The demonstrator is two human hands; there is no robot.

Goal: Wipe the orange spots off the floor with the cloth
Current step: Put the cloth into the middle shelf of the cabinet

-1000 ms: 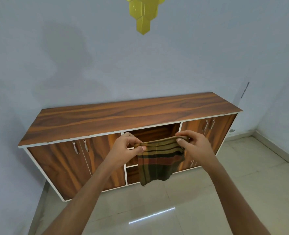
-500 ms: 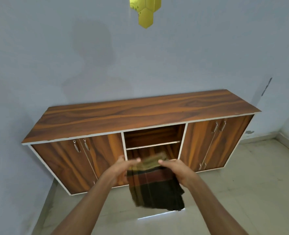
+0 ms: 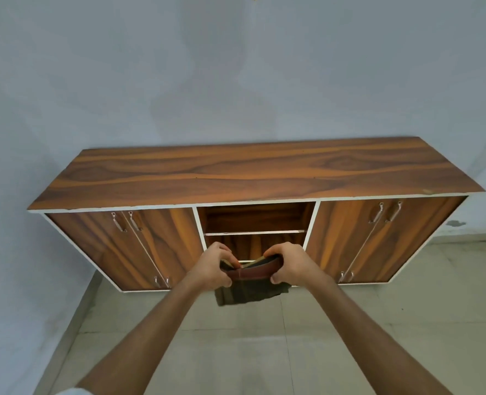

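Head view. Cloth [image 3: 249,285]: striped, dark green and red-brown, folded over at top edge, held in air at centre of frame, lower part hanging loose above floor [image 3: 378,323]. Left hand [image 3: 213,266]: at 9 o'clock of cloth, fingers closed, pinching top fold. Right hand [image 3: 290,265]: at 3 o'clock of cloth, fingers curled over fold, thumb beneath, gripping. Hands close together, cloth bunched between. Cabinet [image 3: 250,172]: wood-grain, at 12 o'clock beyond hands, middle shelves open, doors either side shut. Wall [image 3: 236,67]: pale, plain, behind cabinet. Orange spots: none visible on tiles in frame; possibly out of view.

Step in hand, by judgement: folding cloth into pad, wiping not yet begun. Next move calls for: finishing fold, shifting to one-handed grip, looking down to find spots, lowering pad flat onto tile with firm pressure.
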